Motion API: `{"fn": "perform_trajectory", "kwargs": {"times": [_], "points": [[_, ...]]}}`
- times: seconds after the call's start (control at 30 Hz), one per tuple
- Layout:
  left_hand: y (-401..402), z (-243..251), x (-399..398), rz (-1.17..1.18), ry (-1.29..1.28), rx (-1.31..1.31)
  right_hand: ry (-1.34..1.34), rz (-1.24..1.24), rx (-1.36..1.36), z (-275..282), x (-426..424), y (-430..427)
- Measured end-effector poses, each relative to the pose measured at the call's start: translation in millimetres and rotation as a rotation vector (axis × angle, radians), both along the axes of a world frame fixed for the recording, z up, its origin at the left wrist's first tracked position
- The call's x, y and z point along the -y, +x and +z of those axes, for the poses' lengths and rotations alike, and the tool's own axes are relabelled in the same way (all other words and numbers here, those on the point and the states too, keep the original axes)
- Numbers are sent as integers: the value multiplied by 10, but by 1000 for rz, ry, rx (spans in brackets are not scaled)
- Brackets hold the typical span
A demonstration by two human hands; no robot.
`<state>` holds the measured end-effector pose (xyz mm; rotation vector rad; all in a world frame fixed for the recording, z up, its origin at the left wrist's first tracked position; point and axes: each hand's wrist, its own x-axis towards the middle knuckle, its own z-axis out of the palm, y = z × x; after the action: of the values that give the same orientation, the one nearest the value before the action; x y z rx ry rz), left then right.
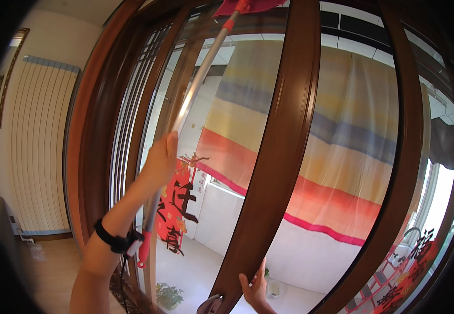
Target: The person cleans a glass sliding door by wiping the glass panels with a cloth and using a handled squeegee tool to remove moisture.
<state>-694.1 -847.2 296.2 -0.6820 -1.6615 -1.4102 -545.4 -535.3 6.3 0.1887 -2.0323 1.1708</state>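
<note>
My left hand [160, 159] is wrapped around a long metal pole [199, 78], which slants up to the right across a glass door. At its top, a flat magenta cleaning head [250, 6] is partly cut off by the frame's edge. The pole's lower end has a red grip [144, 247] with a hanging loop. My right hand [258, 288] grips the edge of a dark brown wooden door stile [274, 157] low down, thumb on its front face. Some of its fingers are hidden. Just left of it sits a metal door handle [210, 304].
Striped curtains [348, 157] hang behind the glass. Red decorations [178, 212] with black writing are on the panes. A potted plant [168, 295] and white tub [274, 288] stand on the floor beyond. A radiator [42, 145] and gilt-framed picture [5, 82] are at left.
</note>
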Motion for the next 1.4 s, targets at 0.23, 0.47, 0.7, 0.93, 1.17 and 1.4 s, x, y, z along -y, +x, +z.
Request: {"fn": "perform_trajectory", "kwargs": {"times": [0.23, 0.47, 0.7, 0.93, 1.17, 1.4], "points": [[-426, -145, -263, -22, 2, 69, 58, 30, -117, -254, -167, -44], [-629, -1318, -478, -42, 21, 68, -4, 27, -175, -375, -246, -308], [-745, -829, -210, -43, -29, 30, -4, -17, -103, -283, -90, -247], [-938, -133, 141, 46, -29, -55, -143, -71, 6, -398, -87, -241], [-795, -1271, 381, -73, -65, 108, -140, -32, -3, -31, 210, -111], [-654, -1206, 599, -103, -62, 124, -99, -52, -51, -72, 264, -195]]}}
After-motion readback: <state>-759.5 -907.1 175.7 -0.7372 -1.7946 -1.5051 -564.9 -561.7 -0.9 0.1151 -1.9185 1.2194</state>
